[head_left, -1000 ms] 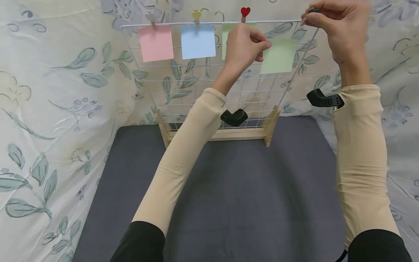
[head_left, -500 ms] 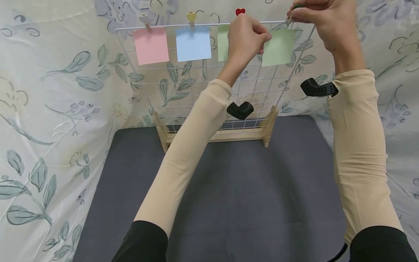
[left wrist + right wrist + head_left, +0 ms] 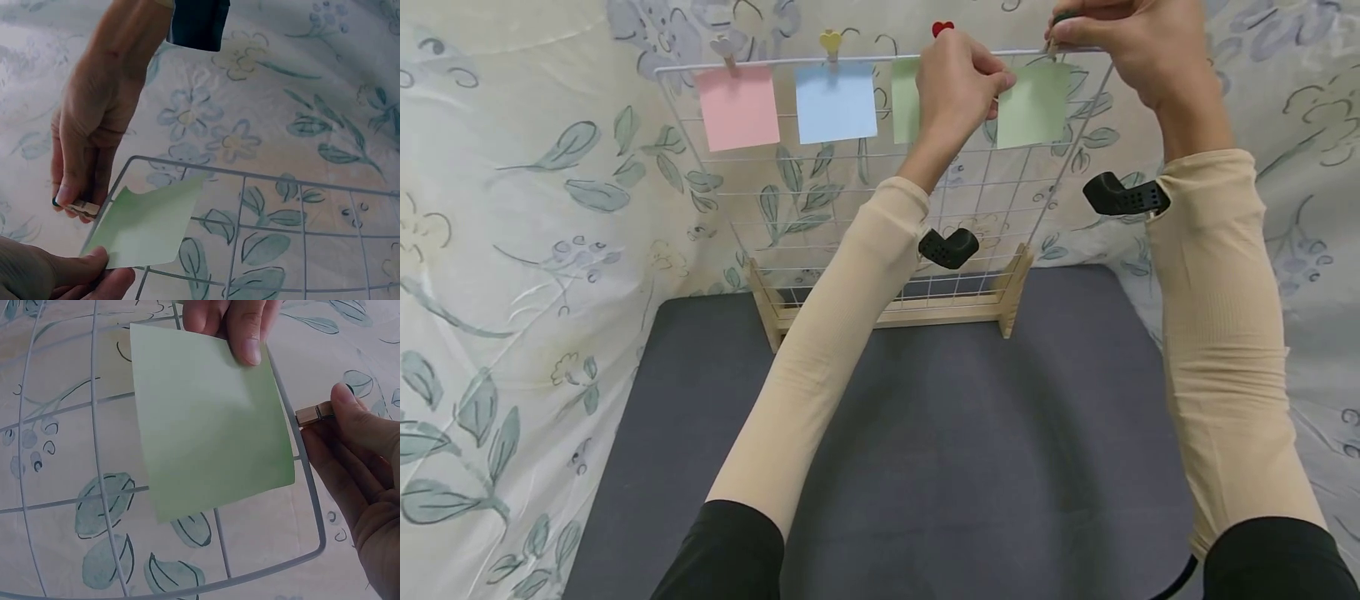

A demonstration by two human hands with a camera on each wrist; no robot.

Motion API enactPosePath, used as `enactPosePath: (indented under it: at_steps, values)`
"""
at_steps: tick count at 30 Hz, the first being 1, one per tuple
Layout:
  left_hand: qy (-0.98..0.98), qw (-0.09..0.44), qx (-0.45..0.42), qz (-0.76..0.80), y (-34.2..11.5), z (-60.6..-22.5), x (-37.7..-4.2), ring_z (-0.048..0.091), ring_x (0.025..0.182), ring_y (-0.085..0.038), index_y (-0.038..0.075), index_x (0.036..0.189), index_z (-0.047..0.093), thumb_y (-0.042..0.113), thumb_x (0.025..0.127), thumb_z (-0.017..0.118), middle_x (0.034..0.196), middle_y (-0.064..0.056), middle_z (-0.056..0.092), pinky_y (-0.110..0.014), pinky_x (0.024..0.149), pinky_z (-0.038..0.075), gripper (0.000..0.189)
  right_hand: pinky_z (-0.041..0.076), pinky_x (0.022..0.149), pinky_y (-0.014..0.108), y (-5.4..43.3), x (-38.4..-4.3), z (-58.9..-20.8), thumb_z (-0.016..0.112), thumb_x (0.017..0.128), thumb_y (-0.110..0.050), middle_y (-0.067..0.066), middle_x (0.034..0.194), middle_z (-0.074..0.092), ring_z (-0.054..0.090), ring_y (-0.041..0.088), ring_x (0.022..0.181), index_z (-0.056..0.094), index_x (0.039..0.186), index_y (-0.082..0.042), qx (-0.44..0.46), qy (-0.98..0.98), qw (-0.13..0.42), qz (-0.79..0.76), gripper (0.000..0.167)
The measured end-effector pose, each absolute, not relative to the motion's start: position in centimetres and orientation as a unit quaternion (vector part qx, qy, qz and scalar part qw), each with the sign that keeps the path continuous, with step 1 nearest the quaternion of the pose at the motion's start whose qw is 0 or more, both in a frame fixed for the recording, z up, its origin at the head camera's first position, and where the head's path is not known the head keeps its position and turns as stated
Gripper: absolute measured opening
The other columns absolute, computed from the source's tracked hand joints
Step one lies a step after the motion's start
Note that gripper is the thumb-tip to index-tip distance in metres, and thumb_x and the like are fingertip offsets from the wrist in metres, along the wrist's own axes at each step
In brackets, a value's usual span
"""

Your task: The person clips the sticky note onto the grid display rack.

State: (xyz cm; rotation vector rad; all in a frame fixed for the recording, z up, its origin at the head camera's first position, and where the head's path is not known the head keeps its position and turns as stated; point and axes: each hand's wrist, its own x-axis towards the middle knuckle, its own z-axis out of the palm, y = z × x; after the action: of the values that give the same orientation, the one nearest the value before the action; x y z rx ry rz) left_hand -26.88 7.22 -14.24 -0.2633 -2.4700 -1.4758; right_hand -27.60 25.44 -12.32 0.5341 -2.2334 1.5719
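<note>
My left hand (image 3: 958,92) pinches the left edge of a green paper square (image 3: 1033,104), which lies against the right end of a white wire grid (image 3: 895,58). In the right wrist view, my left thumb (image 3: 251,350) presses on the face of the paper. My right hand (image 3: 1157,58) pinches a small wooden clothespin (image 3: 315,414) with a dark green top. The clothespin's tip is right at the grid's top bar, close to the paper's upper edge. In the left wrist view, the upper edge of the paper bends near the clothespin (image 3: 85,208).
Along the top bar hang a pink square (image 3: 739,108), a blue square (image 3: 837,104) and another green square (image 3: 905,102), partly behind my left hand. Heart-topped clothespins (image 3: 831,42) sit above them. The grid stands in a wooden base (image 3: 936,315) on a grey cloth (image 3: 955,450).
The green paper in my left hand has risen to the top bar. My right hand has brought the clothespin leftward to the bar above the paper. The view has shifted slightly.
</note>
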Motion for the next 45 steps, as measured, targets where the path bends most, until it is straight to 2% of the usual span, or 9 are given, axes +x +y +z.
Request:
enactPosePath:
  at_steps: [8,14,21,34,45]
  values:
    - [-0.849,0.133,-0.081,-0.505,7.28,-14.02,-26.9,0.062,0.05,-0.005,0.01,0.092,0.08,0.019,0.089,0.075,0.081,0.0,0.074,-0.012,0.055,0.053,0.01,0.044,0.109,0.025,25.34,-27.66,-12.45,0.07,0.088,-0.005,-0.003,0.1,0.069,0.062,0.013,0.095,0.072,0.114,-0.007,0.183,-0.79,0.184,0.556,0.026]
    - [-0.854,0.143,-0.089,-0.493,7.13,-14.35,-26.78,0.06,0.049,-0.006,0.011,0.091,0.08,0.021,0.09,0.074,0.075,-0.001,0.073,-0.012,0.061,0.05,0.012,0.042,0.111,0.025,25.24,-27.72,-12.47,0.07,0.089,-0.006,-0.004,0.101,0.069,0.062,0.012,0.096,0.072,0.116,-0.009,0.178,-0.797,0.188,0.546,0.027]
    - [-0.854,0.142,-0.095,-0.492,7.34,-14.46,-26.62,0.063,0.054,-0.006,0.009,0.09,0.08,0.022,0.09,0.073,0.082,-0.001,0.074,-0.013,0.057,0.052,0.014,0.042,0.111,0.024,25.15,-27.77,-12.5,0.07,0.088,-0.005,-0.004,0.099,0.07,0.064,0.01,0.093,0.072,0.114,-0.007,0.172,-0.797,0.187,0.548,0.026]
    - [-0.858,0.158,-0.088,-0.481,7.22,-14.38,-26.65,0.062,0.052,-0.005,0.01,0.092,0.08,0.02,0.091,0.073,0.089,0.001,0.075,-0.014,0.055,0.05,0.012,0.042,0.11,0.024,24.91,-27.99,-12.72,0.07,0.089,-0.006,-0.004,0.098,0.069,0.063,0.011,0.093,0.073,0.113,-0.008,0.166,-0.787,0.19,0.562,0.024]
    - [-0.842,0.159,-0.085,-0.507,7.35,-14.43,-26.76,0.062,0.05,-0.005,0.01,0.093,0.08,0.021,0.09,0.073,0.087,0.0,0.075,-0.014,0.055,0.049,0.013,0.04,0.112,0.026,24.75,-28.08,-12.77,0.07,0.088,-0.004,-0.006,0.101,0.069,0.064,0.01,0.098,0.071,0.116,-0.01,0.161,-0.794,0.193,0.553,0.028]
